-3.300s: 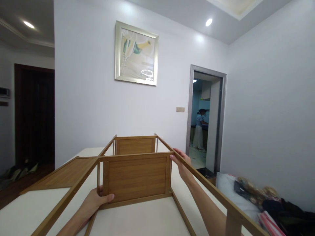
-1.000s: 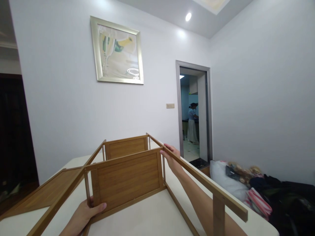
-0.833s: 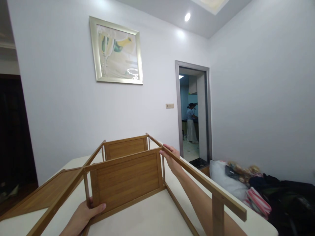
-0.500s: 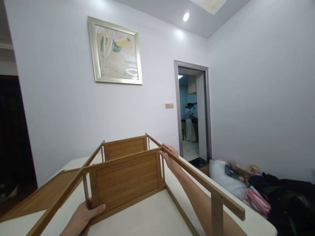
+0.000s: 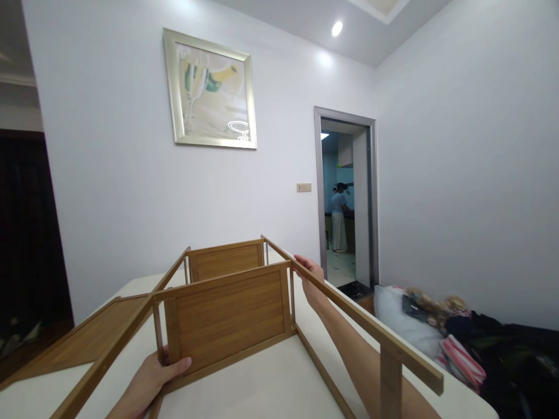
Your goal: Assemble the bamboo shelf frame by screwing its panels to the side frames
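Note:
A brown wooden shelf rack (image 5: pixel 231 308) lies on its side, its slatted-looking panels standing upright between long rails. My left hand (image 5: pixel 152 372) grips the near panel's lower left corner, thumb on the panel's face, other fingers mostly hidden behind the edge. At the upper right corner, my right hand (image 5: pixel 311 276) holds the right rail (image 5: pixel 340 297) from its outer side, fingertips against the rail. Its thumb is hidden. A second panel (image 5: pixel 227 260) stands farther back in the rack. To the left a separate-looking wooden panel (image 5: pixel 87 337) lies flat, partly behind the left rail.
The rack sits on a white tabletop (image 5: pixel 244 390). Clothes and bags (image 5: pixel 502 349) are piled beyond its right edge. A framed picture (image 5: pixel 212 93) hangs on the wall. Through a doorway (image 5: pixel 318 192), another person (image 5: pixel 339 215) stands in the far room.
The whole view has shifted slightly, so things sit a little farther right. My right thumb tip has left the panel's top corner and slipped behind the rail. My left hand keeps its grip.

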A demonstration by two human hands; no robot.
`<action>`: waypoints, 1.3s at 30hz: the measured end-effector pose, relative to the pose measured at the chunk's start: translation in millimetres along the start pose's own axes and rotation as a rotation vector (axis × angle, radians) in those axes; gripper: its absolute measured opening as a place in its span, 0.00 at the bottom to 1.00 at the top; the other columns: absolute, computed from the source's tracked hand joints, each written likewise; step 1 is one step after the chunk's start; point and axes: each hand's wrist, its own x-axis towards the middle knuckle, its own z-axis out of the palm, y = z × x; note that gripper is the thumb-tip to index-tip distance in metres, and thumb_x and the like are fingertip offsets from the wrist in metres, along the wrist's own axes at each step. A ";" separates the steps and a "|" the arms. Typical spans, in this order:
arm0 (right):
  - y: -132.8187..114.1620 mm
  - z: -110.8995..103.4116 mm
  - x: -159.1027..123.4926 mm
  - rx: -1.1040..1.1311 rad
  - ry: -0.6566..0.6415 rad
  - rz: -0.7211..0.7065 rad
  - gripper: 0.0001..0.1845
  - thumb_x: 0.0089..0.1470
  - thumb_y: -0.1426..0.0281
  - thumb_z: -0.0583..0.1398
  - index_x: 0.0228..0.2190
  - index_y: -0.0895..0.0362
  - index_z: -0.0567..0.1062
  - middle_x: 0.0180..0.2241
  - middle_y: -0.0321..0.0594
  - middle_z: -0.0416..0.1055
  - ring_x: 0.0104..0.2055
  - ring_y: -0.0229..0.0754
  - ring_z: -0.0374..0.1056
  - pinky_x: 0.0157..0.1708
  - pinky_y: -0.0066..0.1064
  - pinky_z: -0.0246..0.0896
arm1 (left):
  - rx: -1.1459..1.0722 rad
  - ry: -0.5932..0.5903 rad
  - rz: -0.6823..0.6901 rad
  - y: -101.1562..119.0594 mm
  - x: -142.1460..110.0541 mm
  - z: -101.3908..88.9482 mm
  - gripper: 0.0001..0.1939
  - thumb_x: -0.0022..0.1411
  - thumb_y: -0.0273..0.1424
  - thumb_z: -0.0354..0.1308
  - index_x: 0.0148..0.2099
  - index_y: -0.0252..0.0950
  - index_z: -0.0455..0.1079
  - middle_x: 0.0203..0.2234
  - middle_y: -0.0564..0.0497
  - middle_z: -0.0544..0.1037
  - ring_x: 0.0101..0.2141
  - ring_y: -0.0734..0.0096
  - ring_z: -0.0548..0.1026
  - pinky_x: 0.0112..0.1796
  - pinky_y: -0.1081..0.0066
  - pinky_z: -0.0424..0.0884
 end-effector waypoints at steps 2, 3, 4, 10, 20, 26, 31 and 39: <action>-1.1 0.4 0.2 0.065 -0.002 0.032 0.22 0.43 0.58 0.65 0.38 0.57 0.79 0.33 0.43 0.78 0.35 0.46 0.73 0.39 0.42 0.69 | -0.002 -0.003 -0.008 0.5 1.3 -0.6 0.20 0.42 0.34 0.73 0.38 0.35 0.75 0.38 0.45 0.83 0.41 0.49 0.80 0.44 0.60 0.78; -1.5 0.5 0.7 0.093 -0.003 0.045 0.22 0.43 0.57 0.65 0.37 0.58 0.79 0.33 0.44 0.79 0.34 0.46 0.73 0.39 0.43 0.69 | -0.005 -0.009 -0.014 0.7 2.0 -1.3 0.20 0.41 0.34 0.73 0.38 0.35 0.75 0.38 0.45 0.83 0.42 0.49 0.80 0.44 0.61 0.78; -1.6 0.6 1.3 0.117 -0.002 0.058 0.22 0.43 0.56 0.65 0.37 0.58 0.79 0.33 0.44 0.79 0.33 0.45 0.73 0.39 0.42 0.69 | -0.009 -0.012 -0.019 0.7 2.8 -2.1 0.20 0.41 0.34 0.74 0.38 0.35 0.75 0.38 0.46 0.83 0.43 0.49 0.80 0.45 0.60 0.77; 2.6 1.4 6.7 0.187 -0.002 0.115 0.23 0.39 0.55 0.68 0.34 0.58 0.79 0.30 0.41 0.78 0.30 0.41 0.71 0.36 0.39 0.69 | -0.023 -0.012 -0.038 -0.6 4.4 -4.1 0.22 0.41 0.34 0.74 0.40 0.34 0.76 0.39 0.46 0.83 0.43 0.48 0.80 0.46 0.58 0.77; -6.0 0.3 5.9 0.169 -0.065 0.132 0.22 0.40 0.51 0.68 0.27 0.58 0.77 0.26 0.38 0.74 0.27 0.37 0.67 0.31 0.32 0.66 | 0.012 -0.019 -0.018 -2.8 4.5 -5.1 0.21 0.41 0.37 0.74 0.38 0.35 0.75 0.37 0.46 0.83 0.41 0.49 0.80 0.47 0.58 0.76; -8.0 3.8 6.2 0.145 -0.090 0.144 0.24 0.43 0.47 0.64 0.23 0.55 0.70 0.21 0.32 0.66 0.25 0.35 0.62 0.27 0.28 0.63 | 0.009 -0.022 0.003 1.0 0.3 -2.4 0.21 0.42 0.37 0.73 0.39 0.35 0.75 0.39 0.45 0.83 0.42 0.50 0.80 0.46 0.60 0.76; -8.8 6.5 6.3 0.145 -0.126 0.161 0.26 0.44 0.45 0.62 0.21 0.54 0.65 0.20 0.29 0.62 0.24 0.34 0.59 0.24 0.26 0.60 | 0.004 -0.017 0.023 2.4 -3.2 -0.3 0.21 0.42 0.38 0.73 0.38 0.36 0.75 0.39 0.46 0.83 0.42 0.49 0.80 0.46 0.59 0.76; -11.0 5.3 2.9 0.158 -0.095 0.200 0.24 0.47 0.47 0.62 0.22 0.55 0.67 0.21 0.31 0.64 0.24 0.34 0.61 0.25 0.27 0.61 | 0.000 0.027 0.055 -7.4 4.2 -2.5 0.23 0.39 0.38 0.74 0.38 0.35 0.75 0.37 0.45 0.83 0.39 0.50 0.81 0.45 0.59 0.77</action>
